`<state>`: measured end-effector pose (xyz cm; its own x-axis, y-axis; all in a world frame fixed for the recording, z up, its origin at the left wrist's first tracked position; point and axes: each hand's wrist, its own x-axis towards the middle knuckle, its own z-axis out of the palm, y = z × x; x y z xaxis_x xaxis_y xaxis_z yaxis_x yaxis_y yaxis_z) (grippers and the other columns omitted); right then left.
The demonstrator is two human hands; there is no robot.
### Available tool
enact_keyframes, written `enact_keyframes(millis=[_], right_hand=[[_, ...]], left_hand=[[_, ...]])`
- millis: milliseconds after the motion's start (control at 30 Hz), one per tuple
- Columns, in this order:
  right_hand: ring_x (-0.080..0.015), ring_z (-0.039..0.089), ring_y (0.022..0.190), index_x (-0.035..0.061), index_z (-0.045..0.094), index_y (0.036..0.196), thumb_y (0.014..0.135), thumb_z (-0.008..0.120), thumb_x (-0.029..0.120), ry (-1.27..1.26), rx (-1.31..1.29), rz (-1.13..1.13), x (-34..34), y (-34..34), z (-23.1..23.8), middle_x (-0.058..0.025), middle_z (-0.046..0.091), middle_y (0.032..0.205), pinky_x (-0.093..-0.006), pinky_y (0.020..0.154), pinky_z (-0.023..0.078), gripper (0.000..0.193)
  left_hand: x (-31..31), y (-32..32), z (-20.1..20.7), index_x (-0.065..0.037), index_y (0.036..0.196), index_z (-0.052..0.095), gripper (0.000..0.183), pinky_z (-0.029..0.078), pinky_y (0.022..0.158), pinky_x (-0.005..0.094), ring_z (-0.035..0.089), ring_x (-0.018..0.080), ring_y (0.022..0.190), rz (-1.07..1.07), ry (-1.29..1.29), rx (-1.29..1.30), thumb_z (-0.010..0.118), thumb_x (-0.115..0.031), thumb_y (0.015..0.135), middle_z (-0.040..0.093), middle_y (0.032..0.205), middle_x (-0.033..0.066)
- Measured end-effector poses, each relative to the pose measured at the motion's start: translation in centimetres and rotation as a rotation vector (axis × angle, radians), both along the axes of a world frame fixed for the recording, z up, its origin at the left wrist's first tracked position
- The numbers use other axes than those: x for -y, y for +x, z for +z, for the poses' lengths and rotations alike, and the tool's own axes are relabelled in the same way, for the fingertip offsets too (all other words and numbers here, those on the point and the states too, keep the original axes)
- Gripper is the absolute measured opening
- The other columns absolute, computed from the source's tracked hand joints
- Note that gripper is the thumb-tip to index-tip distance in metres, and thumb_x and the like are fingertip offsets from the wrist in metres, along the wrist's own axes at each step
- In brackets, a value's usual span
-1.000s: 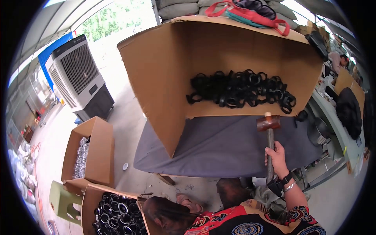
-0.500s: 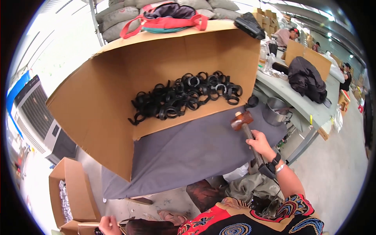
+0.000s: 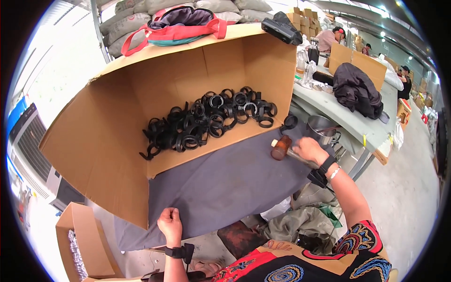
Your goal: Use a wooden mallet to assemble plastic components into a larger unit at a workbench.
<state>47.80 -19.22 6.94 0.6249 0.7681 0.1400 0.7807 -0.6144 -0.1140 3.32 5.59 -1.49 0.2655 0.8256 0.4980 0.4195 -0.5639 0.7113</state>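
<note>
My right hand (image 3: 311, 150) is closed round the handle of a mallet (image 3: 281, 148) with a reddish-brown head, at the right end of the dark grey cloth (image 3: 225, 174). Over the cloth's front left part is my left hand (image 3: 170, 225), its fingers curled together; whatever they may hold is hidden. Beyond both hands a heap of black ring-shaped clamps (image 3: 206, 120) lies inside a large cardboard box (image 3: 94, 145) turned on its side. One loose black ring (image 3: 290, 122) rests just outside the box's right edge, close to the mallet head.
A metal mug (image 3: 322, 127) stands behind my right hand. To the right is a grey table (image 3: 324, 103) with a dark jacket (image 3: 358, 89). A red bag (image 3: 183, 33) sits on the box. Lower left, a carton (image 3: 84, 230) holds silvery pieces. People work farther back.
My left hand has come up from the lower left edge to over the cloth. My right hand has raised the mallet's handle end, tipping it from upright-slanted toward level. The view has shifted slightly.
</note>
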Motion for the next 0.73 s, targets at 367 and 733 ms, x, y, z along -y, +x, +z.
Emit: enact_keyframes(millis=[367, 733], right_hand=[[-0.0390, 0.060, 0.101, -0.0032, 0.067, 0.097, 0.083, 0.059, 0.035, -0.022, -0.175, -0.142, -11.6, 7.2, -2.8, -0.0246, 0.063, 0.104, -0.0420, 0.087, 0.048, 0.041], [-0.0361, 0.065, 0.083, 0.0054, 0.070, 0.092, 0.074, 0.053, 0.000, 0.476, 0.269, 0.177, -14.4, 1.3, -1.8, -0.0195, 0.067, 0.087, -0.0427, 0.075, 0.052, 0.026]], left_hand=[[0.3, 0.2, -0.2, -0.001, 0.073, 0.062, 0.007, 0.047, 0.059, 0.0369, 0.060, 0.0322, 0.061, 0.043, 0.053, -0.009, 0.065, -0.006, 0.076, 0.061, 0.068, 0.0153], [0.4, 0.0, -0.1, -0.003, 0.073, 0.063, 0.007, 0.049, 0.063, 0.0391, 0.062, 0.0323, 0.068, 0.042, 0.019, -0.041, 0.066, -0.009, 0.074, 0.062, 0.070, 0.0146]])
